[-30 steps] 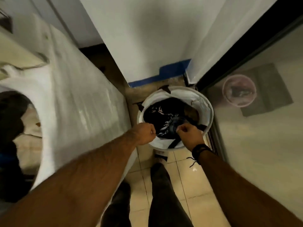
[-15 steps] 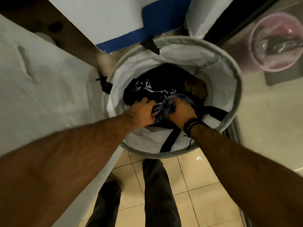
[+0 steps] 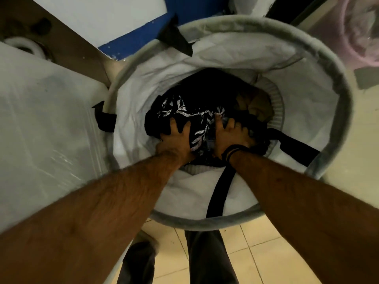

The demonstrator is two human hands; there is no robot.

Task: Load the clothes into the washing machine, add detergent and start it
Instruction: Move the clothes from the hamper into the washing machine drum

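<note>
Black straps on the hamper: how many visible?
3. One strap on the far rim of the hamper, one on the left rim, one hanging down the near inner wall. A dark band at right may be another.

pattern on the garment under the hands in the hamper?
Black with a white leaf print, on the garment between the two hands; it shows in the head view.

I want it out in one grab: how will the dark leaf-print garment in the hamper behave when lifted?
Probably floppy: the leaf-print garment lies crumpled and folded. It likely drapes and trails, perhaps dragging the dark clothes beside it. Both the left hand and right hand are spread on it.
</note>
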